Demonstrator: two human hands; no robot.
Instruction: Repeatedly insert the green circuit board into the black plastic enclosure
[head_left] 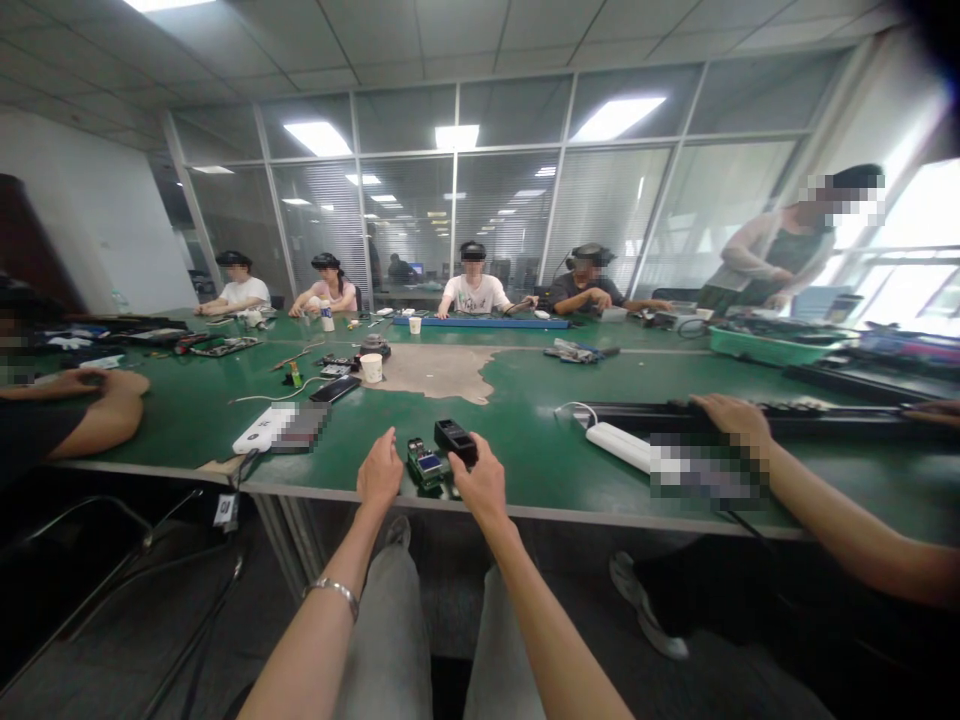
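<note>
Just in from the table's near edge, a small green circuit board (424, 466) with a little blue-grey screen lies between my hands. My left hand (380, 470) is at the board's left side, fingers stretched forward and holding nothing. My right hand (481, 482) grips a black plastic casing (453, 436), a boxy shell with a recess, tilted over the table to the right of the board. The thumb is on the casing's near side. Something small and pale sits under the right hand; I cannot make it out.
On the green table (525, 440) are a white power strip (264, 428) at left, another white strip (619, 447) at right, a paper cup (371, 368) and a black phone-like slab (335, 389). A neighbour's hand (731, 425) rests at right. A green tray (776, 345) stands farther back.
</note>
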